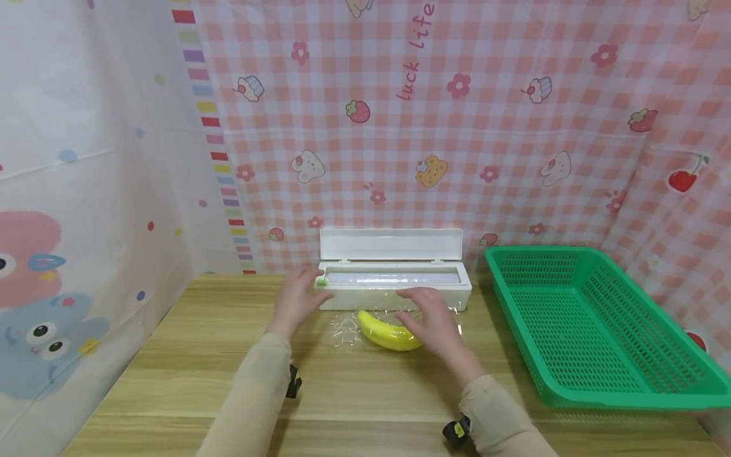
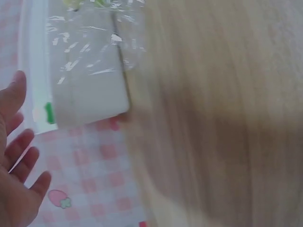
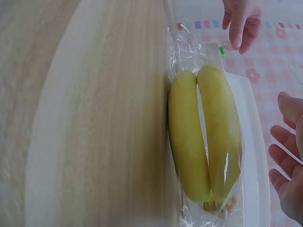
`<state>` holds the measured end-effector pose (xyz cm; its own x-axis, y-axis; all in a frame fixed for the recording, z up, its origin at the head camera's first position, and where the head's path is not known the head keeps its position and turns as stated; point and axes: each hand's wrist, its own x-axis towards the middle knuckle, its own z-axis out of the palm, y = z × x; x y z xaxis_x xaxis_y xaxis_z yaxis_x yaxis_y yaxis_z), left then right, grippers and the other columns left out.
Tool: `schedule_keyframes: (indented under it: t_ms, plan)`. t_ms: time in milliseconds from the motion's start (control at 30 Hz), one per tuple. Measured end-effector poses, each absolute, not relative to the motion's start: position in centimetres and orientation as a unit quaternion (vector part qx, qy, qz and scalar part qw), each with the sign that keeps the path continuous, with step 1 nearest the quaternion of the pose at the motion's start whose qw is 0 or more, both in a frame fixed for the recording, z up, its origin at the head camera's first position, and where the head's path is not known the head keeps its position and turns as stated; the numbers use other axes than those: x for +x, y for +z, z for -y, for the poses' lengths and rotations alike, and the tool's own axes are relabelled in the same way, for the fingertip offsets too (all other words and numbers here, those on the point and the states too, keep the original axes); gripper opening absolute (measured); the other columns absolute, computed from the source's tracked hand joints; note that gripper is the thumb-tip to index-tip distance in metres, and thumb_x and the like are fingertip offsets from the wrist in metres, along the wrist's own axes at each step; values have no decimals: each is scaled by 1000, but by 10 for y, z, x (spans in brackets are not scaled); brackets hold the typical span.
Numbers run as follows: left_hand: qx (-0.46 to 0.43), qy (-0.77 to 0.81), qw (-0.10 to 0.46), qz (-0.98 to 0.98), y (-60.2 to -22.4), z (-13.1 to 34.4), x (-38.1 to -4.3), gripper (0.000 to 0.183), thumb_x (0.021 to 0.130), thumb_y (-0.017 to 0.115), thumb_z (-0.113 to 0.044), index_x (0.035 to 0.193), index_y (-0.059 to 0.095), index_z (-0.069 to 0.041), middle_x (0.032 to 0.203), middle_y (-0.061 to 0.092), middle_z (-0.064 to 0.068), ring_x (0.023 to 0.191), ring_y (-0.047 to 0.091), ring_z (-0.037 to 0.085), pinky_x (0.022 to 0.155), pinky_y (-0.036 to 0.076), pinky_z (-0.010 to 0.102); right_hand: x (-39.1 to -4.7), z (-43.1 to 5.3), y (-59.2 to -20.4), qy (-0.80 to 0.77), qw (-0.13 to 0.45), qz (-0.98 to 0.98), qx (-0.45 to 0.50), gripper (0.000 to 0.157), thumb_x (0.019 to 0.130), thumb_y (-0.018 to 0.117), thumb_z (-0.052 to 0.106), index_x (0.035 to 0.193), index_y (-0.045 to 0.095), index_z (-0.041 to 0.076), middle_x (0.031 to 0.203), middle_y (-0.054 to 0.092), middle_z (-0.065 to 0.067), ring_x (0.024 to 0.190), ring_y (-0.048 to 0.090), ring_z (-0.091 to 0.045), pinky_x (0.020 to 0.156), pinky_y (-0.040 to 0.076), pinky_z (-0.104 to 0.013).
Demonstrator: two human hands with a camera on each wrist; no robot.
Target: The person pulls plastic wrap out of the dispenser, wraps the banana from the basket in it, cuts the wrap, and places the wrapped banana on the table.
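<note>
Both of the person's hands are out over the wooden tabletop (image 1: 354,397), near a long white box (image 1: 360,299) whose lid (image 1: 391,244) stands raised at the back. The left hand (image 1: 294,301) is at the box's left end, its thumb well apart from the fingers and nothing held between them. A small green tab (image 1: 322,283) sits at that end of the box, close to those fingers.

The banana (image 1: 387,334) lies on the tabletop just in front of the box, its curve bulging toward the person. Clear film (image 1: 345,331) is spread over and around it, crinkled and shiny beyond its left end and reaching up against the box's front. The right hand (image 1: 435,320) is above the banana's right end, fingers parted from the thumb and gently bent, with nothing in their hold. From the right wrist two banana shapes show side by side; I can't tell whether one is a reflection in the box.

A green basket (image 1: 628,400) stands to the right of the box, well apart from the banana. Behind everything hangs a pink checked cloth (image 1: 377,63).
</note>
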<state>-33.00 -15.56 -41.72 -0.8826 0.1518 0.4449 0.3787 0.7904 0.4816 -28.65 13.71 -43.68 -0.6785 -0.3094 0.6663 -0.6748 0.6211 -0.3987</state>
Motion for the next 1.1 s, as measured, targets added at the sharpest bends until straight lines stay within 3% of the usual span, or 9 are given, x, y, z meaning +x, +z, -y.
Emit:
schedule_keyframes:
  t_ms: [233, 433, 600, 1100]
  plan:
    - [-142, -247, 241, 928, -429, 156, -339, 69, 75, 87, -35, 130, 61, -4, 137, 56, 18, 127, 47, 36, 111, 32, 56, -284, -131, -439, 337, 257, 859, 285, 44, 82, 81, 14, 122, 66, 4, 119, 68, -11, 113, 57, -33, 101, 44, -50]
    - [-136, -239, 216, 937, -434, 154, -347, 79, 74, 85, -43, 138, 55, -7, 147, 47, 15, 135, 38, 38, 114, 24, 60, -286, -126, -442, 333, 273, 851, 302, 45, 79, 83, 14, 120, 66, 3, 118, 68, -11, 111, 58, -33, 100, 44, -51]
    - [-133, -242, 191, 942, -439, 154, -354, 84, 74, 84, -45, 142, 51, -8, 153, 40, 14, 141, 31, 37, 116, 19, 60, -284, -122, -441, 334, 254, 860, 292, 45, 81, 81, 16, 121, 66, 3, 121, 67, -11, 115, 57, -33, 103, 42, -52]
    - [-143, -256, 144, 945, -446, 159, -361, 95, 77, 82, -43, 151, 37, -6, 159, 29, 15, 146, 24, 36, 118, 19, 53, -284, -112, -440, 343, 219, 867, 288, 45, 84, 79, 16, 124, 65, 4, 123, 66, -10, 119, 56, -32, 106, 41, -50]
